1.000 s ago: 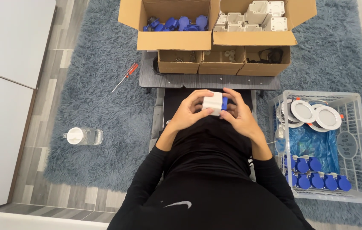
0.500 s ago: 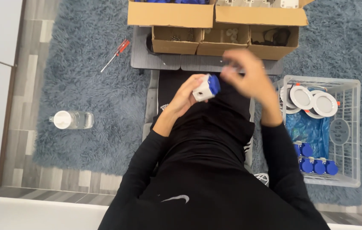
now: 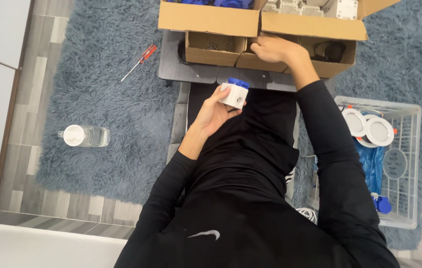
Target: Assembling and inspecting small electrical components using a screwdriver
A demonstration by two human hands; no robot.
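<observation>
My left hand (image 3: 214,110) holds a small white box with a blue cap (image 3: 235,93) above my lap. My right hand (image 3: 269,48) reaches forward into the middle one of three small open cardboard boxes (image 3: 250,55) on a low dark table (image 3: 191,73). Its fingers are curled inside the box, and what they touch is hidden. Behind these stand two larger cardboard boxes, the left one (image 3: 206,17) with blue parts, the right one (image 3: 315,22) with white boxes.
A red-handled screwdriver (image 3: 140,61) and a clear water bottle (image 3: 84,135) lie on the blue-grey shaggy rug (image 3: 97,99) to my left. At my right a white wire basket (image 3: 409,164) holds round white lamps (image 3: 369,128) and blue caps.
My right hand has left the white box and moved forward into the small cardboard box. My left hand keeps the white box alone. The view has shifted.
</observation>
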